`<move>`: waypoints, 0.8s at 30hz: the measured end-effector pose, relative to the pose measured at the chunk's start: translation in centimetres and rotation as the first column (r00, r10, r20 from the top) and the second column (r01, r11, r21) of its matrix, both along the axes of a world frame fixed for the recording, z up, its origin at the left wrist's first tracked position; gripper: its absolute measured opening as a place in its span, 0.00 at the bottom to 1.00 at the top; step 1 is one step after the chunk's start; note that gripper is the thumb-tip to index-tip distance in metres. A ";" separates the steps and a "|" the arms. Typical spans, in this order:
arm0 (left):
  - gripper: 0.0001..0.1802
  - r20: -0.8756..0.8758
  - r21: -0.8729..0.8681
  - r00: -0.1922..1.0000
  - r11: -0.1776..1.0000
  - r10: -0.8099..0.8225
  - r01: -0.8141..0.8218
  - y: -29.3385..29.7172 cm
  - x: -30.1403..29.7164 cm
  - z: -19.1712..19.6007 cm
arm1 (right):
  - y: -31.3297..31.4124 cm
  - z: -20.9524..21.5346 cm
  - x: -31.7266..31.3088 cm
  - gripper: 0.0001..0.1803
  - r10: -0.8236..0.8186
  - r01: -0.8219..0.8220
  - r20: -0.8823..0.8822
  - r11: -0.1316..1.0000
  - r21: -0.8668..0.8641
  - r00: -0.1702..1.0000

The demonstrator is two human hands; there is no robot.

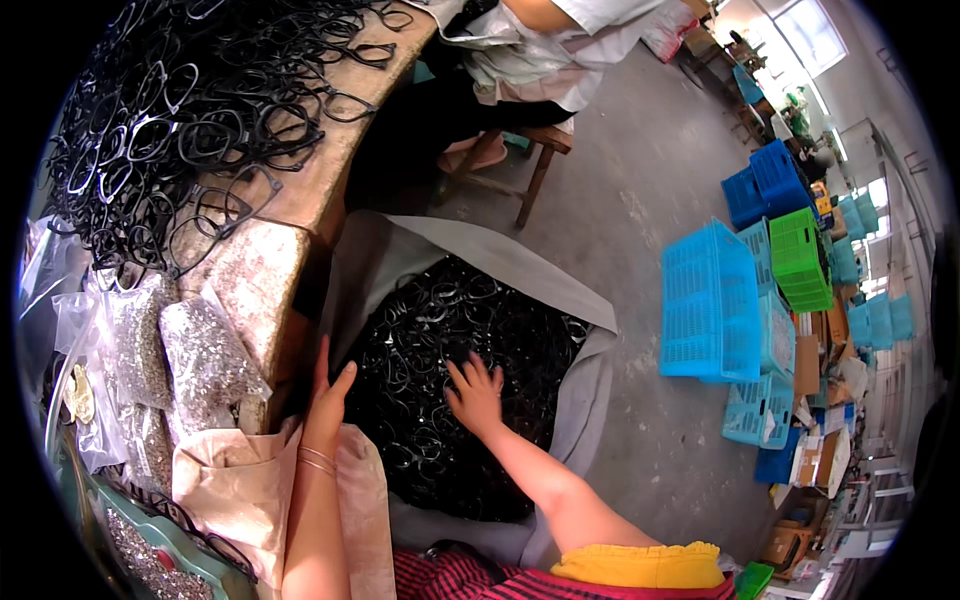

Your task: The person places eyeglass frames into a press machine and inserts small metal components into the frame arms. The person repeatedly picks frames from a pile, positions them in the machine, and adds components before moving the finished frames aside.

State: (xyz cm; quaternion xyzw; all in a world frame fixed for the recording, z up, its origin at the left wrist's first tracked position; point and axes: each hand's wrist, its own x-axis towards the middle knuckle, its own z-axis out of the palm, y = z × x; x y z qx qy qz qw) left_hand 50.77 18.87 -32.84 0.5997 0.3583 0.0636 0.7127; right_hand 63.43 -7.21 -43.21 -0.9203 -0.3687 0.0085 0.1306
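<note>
The black frames (440,330) lie in a tangled heap inside a grey sack (590,395) on the floor at the centre of the frame; single pieces are hard to tell apart, and the lower part of the heap is lost in shadow. They look like thin, glossy black loops, many with two rings side by side. The right hand (476,392) rests on top of this heap with fingers spread wide, closed on nothing that can be made out. The left hand (327,398) stands at the sack's left edge, fingers straight and open, touching the grey cloth beside the wooden table (300,190). A second pile of black frames (190,110) covers the table at the upper left. Clear bags of small metal parts (200,355) sit at the left, their contents too small to identify. Another person (550,40) is cut off at the top edge. Blue and green crates (745,300) stand at the right.
</note>
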 end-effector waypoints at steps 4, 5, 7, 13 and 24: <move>0.41 -0.029 0.178 0.999 0.984 0.037 -0.031 -0.7 -0.3 1.2 | -13.6 -1.3 -2.7 0.35 -0.066 0.043 -0.059 0.941 -0.335 0.996; 0.41 -0.114 0.216 0.993 0.976 0.010 0.015 -1.3 0.0 1.9 | -16.7 -1.7 -2.6 0.37 -0.119 0.056 -0.162 0.935 -0.350 0.980; 0.40 -0.118 0.215 0.992 0.975 -0.040 0.065 -2.0 -0.3 2.4 | -21.1 -1.0 -2.3 0.41 -0.241 0.059 -0.331 0.877 -0.477 0.912; 0.39 -0.044 -0.034 0.994 0.994 -0.104 0.103 -7.0 -1.9 5.3 | -30.6 -0.3 -3.8 0.49 -0.438 -0.031 -0.436 0.677 -0.735 0.786; 0.19 -0.305 0.546 0.893 0.708 -0.331 0.449 -14.8 -13.0 19.7 | -20.6 4.5 0.9 0.16 0.002 -0.049 -0.138 0.940 -0.337 0.990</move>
